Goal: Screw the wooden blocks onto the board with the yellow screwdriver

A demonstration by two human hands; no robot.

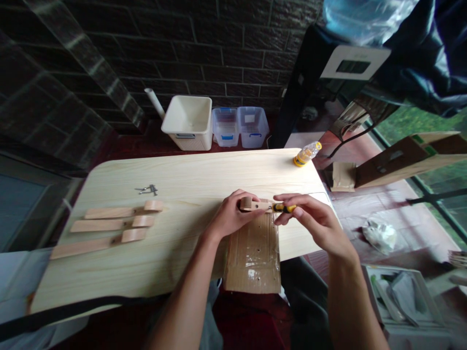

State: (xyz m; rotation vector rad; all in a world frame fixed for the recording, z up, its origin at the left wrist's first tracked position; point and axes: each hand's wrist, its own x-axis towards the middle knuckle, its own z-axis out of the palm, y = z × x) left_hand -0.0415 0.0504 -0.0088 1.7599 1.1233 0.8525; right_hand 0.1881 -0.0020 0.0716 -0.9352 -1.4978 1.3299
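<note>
My left hand (230,212) is closed around a small wooden piece (262,205) with a rounded block at its left end and dark holes in its face. In my right hand (318,218) is a short yellow-and-black screwdriver (284,208), gripped by the fingertips. Its tip end meets the right part of the wooden piece, near a hole; the exact contact is too small to make out. Beneath both hands lies a taped cardboard piece (251,255), overhanging the table's near edge.
Three similar wooden pieces (98,225) lie at the table's left, below a small pile of screws (149,188). A yellow-capped clear bottle (307,154) stands at the far right corner of the table (189,170). Behind are a cream bin (188,121) and two clear boxes (252,127).
</note>
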